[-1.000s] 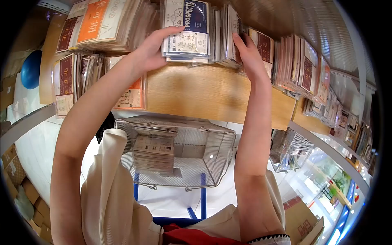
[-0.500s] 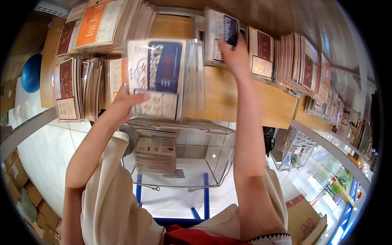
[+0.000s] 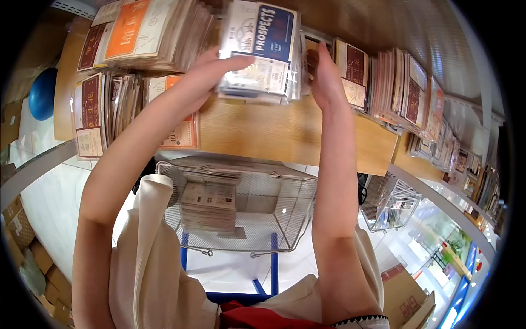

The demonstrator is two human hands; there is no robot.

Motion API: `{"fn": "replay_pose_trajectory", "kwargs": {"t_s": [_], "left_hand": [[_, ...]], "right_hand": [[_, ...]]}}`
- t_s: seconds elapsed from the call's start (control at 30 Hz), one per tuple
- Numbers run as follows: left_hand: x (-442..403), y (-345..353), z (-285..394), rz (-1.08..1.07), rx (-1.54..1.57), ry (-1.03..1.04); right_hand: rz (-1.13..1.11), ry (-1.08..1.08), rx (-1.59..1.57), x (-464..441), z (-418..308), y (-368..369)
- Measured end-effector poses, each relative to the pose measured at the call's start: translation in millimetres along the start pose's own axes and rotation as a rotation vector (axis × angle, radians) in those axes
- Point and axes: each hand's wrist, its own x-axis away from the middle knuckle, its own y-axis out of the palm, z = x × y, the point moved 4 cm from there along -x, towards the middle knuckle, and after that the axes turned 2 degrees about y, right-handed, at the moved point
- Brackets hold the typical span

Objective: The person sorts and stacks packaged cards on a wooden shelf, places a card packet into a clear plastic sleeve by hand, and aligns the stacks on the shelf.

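My left hand [image 3: 216, 71] grips a stack of clear-sleeved paper packets [image 3: 260, 49], thumb across the front. The front packet is cream and navy and reads "PROSPECTS". The stack stands tilted above the wooden shelf [image 3: 263, 129], near the gap in the back row. Just right of it is my right hand [image 3: 329, 79], thumb up and fingers apart, partly in shadow; whether its fingertips touch the stack's edge is unclear. Beyond that hand stand maroon and cream packets [image 3: 353, 68].
More sleeved packets, orange and cream [image 3: 131, 33] and maroon [image 3: 90, 104], fill the shelf's left side. Below the shelf edge, a wire mesh basket [image 3: 268, 214] holds a pile of packets [image 3: 208, 205]. Another wire basket [image 3: 392, 203] stands at right, cardboard boxes [image 3: 405, 290] lower right.
My left hand has carried the stack up and right to the back row, uncovering orange packets at left. My right hand has come off the navy packet it touched and shifted slightly right.
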Motion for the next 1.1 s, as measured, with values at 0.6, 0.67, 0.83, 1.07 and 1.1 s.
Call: {"fn": "replay_pose_trajectory", "kwargs": {"t_s": [0.6, 0.67, 0.83, 1.07, 1.1], "left_hand": [[-28.3, -16.2, -13.3, -0.219, 0.233, -0.056], [-30.6, -21.0, -18.9, -0.225, 0.197, -0.059], [-8.6, -21.0, -3.4, -0.31, -0.142, 0.142], [22.8, -8.9, 5.6, -0.234, -0.529, 0.544], [22.8, -8.4, 0.3, -0.213, -0.586, 0.59]], "right_hand": [[-0.371, 0.118, 0.141, 19.2, 23.6, 13.8], [-0.412, 0.054, 0.159, 13.8, 29.5, 8.6], [-0.425, -0.246, 0.243, 37.9, 12.9, 10.9], [-0.365, -0.72, 0.593, 68.6, 1.9, 9.5], [-0.383, -0.704, 0.561, 66.5, 10.4, 8.6]]}}
